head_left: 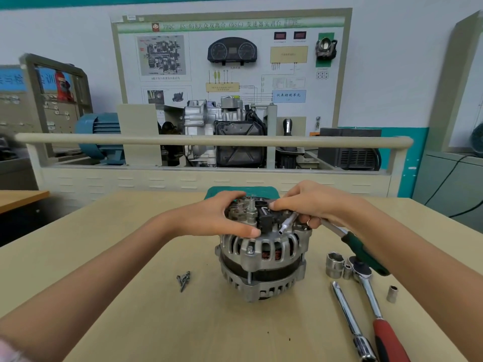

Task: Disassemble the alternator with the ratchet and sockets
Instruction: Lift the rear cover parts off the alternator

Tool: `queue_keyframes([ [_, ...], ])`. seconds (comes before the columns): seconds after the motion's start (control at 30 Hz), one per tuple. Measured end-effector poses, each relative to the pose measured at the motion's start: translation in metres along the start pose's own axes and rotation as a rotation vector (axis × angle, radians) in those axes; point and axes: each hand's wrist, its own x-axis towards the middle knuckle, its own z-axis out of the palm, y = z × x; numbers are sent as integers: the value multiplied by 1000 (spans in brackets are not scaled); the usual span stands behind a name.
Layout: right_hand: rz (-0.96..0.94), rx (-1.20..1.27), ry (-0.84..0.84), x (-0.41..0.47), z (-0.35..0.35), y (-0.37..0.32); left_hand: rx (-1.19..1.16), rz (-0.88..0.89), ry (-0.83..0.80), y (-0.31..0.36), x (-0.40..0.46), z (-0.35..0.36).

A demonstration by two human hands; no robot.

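Observation:
A silver alternator (261, 259) stands on the wooden table (130, 296) with its rear components facing up. My left hand (217, 218) grips its top left edge, thumb at the front. My right hand (311, 205) holds a green-handled nut driver (360, 249) whose metal tip (287, 223) lies across the alternator's top right, while its fingertips touch the black part there. A red-handled ratchet (373, 304) lies to the right. Beside its head stand a large socket (334, 265) and a smaller socket (347, 271). A third socket (392, 293) stands further right.
A chrome extension bar (350, 320) lies left of the ratchet. Several loose screws (183, 279) lie left of the alternator. A green tray (240, 192) sits behind it. A training bench with a gearbox (224, 134) stands beyond the table.

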Motion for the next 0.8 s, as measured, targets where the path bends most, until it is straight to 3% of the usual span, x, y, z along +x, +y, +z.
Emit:
queue_keyframes([
  [0.23, 15, 94, 160, 1, 10, 3, -278, 42, 103, -4, 1, 12],
  [0.47, 60, 176, 135, 4, 8, 1, -442, 84, 181, -7, 0, 21],
  [0.8, 51, 82, 118, 2, 7, -4, -268, 62, 4, -8, 2, 4],
])
